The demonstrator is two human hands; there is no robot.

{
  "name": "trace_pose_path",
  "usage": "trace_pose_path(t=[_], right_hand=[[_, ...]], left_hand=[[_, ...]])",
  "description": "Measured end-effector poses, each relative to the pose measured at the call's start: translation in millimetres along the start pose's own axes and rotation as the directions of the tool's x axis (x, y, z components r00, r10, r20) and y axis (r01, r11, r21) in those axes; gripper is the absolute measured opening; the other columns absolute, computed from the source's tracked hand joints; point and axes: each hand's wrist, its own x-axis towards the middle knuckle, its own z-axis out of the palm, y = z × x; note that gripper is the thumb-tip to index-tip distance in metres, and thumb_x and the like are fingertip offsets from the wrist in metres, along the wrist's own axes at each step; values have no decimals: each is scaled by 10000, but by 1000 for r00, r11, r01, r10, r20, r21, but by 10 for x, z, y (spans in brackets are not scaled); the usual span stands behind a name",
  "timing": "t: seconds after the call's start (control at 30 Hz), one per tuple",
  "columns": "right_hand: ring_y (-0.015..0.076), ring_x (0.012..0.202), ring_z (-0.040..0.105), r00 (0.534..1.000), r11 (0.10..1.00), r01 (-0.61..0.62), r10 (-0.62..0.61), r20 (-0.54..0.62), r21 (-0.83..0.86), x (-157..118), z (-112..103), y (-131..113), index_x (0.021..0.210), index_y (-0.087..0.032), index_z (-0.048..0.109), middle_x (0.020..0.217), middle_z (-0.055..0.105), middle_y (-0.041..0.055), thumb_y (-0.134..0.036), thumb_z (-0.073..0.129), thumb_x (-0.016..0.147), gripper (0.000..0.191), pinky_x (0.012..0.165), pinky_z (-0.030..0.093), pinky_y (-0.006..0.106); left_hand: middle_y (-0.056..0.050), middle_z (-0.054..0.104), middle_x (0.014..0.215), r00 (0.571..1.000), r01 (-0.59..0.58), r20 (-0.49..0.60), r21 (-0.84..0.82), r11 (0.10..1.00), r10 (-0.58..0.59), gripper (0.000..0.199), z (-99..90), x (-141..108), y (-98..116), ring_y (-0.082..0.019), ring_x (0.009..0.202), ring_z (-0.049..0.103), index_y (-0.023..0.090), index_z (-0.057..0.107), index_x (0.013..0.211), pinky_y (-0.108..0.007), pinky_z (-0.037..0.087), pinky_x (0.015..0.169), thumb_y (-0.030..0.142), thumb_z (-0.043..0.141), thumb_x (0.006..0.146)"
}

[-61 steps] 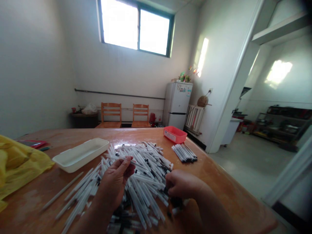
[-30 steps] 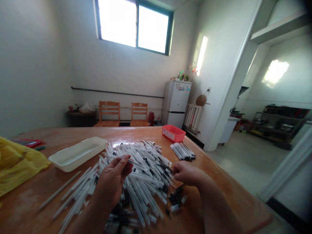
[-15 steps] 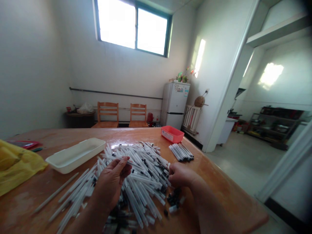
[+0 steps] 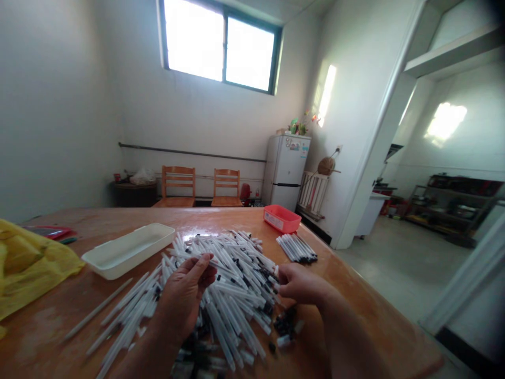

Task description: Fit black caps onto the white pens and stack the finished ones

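Observation:
A large heap of clear white pen barrels [image 4: 232, 295], many with black ends, lies across the middle of the table. Above its left side, my left hand [image 4: 191, 287] is closed, thumb and forefinger pinching what looks like a slim pen. At the heap's right edge my right hand [image 4: 302, 284] has its fingers curled together. A small pale bit shows at its fingertips, too small to name. Below that hand lies a little pile of black pen caps [image 4: 286, 322]. A neat row of pens [image 4: 296, 248] with black ends rests beyond it.
A cream plastic tray [image 4: 130, 250] stands left of the heap, and a red plastic basket [image 4: 282, 219] sits at the back right. A yellow plastic bag [image 4: 35, 263] covers the left edge of the wooden table [image 4: 379, 321]. Two chairs [image 4: 179, 184] stand behind.
The view has shifted slightly, so everything sits a little further right. Both hands keep nearly the same places over the heap and stay closed.

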Motion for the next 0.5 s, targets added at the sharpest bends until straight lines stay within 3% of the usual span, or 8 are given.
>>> trace_pose_path(t=[0.1,0.27,0.37,0.5], right_hand=[[101,645,452,991,966,132,-124,-46,223,-37,-25,-53,845,-158,624,720,542,-38,-182,645,708,141,557,319,207],[93,609,441,973,716,208,-223,-64,666,-55,9,-191,1137,-154,632,749,533,-40,-291,655,808,357,555,342,213],[98,650,479,958,560,235,-271,-92,795,-55,40,-279,1154,-151,655,811,564,-19,-366,714,793,423,594,372,225],[106,676,505,946,444,219,-315,-78,869,-77,58,-396,1161,-164,649,830,579,-12,-391,766,760,476,625,392,236]], left_hand=[[8,711,747,1000,-1,8,1,1000,1,292,4,-9,-2,-102,659,650,166,737,848,-204,512,625,329,871,646],[4,706,753,1000,2,20,2,1000,-2,280,-15,-8,-18,-102,667,650,163,734,873,-200,515,630,342,848,691],[5,705,756,1000,7,28,-6,1000,-7,257,-29,4,-35,-99,663,652,164,732,871,-198,521,635,337,837,712],[7,706,763,999,16,39,-25,1000,-15,241,-35,19,-53,-99,667,661,168,731,870,-205,537,652,323,836,719]])
